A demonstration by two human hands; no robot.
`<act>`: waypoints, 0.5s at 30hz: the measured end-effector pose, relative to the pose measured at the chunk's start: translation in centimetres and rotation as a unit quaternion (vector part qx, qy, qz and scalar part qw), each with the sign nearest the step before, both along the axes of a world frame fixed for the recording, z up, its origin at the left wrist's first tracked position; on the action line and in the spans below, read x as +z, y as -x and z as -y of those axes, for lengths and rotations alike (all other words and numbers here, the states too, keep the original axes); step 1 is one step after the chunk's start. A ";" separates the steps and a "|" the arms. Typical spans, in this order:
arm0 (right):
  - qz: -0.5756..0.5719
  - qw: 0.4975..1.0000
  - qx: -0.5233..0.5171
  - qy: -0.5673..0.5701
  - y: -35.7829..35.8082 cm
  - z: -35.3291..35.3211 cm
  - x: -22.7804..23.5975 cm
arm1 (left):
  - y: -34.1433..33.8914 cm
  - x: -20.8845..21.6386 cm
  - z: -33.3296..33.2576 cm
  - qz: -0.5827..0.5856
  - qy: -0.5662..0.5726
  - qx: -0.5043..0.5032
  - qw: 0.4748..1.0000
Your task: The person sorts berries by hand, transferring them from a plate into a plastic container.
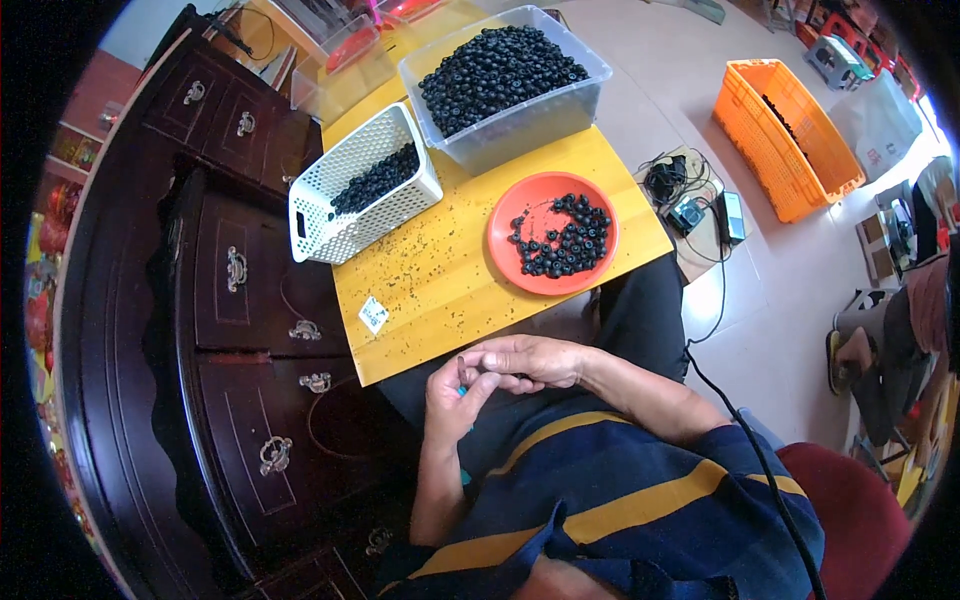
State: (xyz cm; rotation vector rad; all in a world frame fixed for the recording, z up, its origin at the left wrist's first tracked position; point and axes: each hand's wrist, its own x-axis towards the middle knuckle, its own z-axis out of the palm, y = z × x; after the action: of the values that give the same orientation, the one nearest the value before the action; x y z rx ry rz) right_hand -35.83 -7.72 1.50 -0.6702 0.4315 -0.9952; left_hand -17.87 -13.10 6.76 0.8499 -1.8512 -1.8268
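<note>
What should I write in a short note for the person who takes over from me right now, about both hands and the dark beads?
Left hand: raised above the lap, fingertips pinching something small; a bit of blue shows under it.
Right hand: meets the left, fingers curled around the same small item; I cannot tell what it is.
Things: orange plate with a small pile of dark beads, white basket partly filled, clear bin heaped full, all on the yellow table.
Done: some beads lie in the basket.
Left: the plate's pile and the full bin.

Table layout above the hands
Plate (510, 262) nearest on the table (440, 280); basket (340, 190) to its left; big tub (505, 125) behind both; crate (785, 140) on the floor, right.
</note>
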 end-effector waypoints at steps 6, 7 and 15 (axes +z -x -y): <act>0.064 0.991 -0.052 -0.101 -0.6 0.0 -0.6 | -0.3 -1.7 0.3 -0.070 0.028 0.071 0.995; 0.074 0.983 -0.080 -0.147 -0.5 0.1 -1.0 | -0.1 -1.3 0.3 -0.025 0.089 0.102 0.990; 0.087 0.972 -0.092 -0.196 -0.9 -0.2 -1.8 | 0.8 -0.8 0.0 0.089 0.236 0.141 0.957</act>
State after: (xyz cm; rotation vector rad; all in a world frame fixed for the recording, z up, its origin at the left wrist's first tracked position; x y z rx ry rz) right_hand -34.98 -7.50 -0.29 -0.1874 0.5241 -1.0946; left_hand -18.67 -13.11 5.92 1.0509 -2.0292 -1.1012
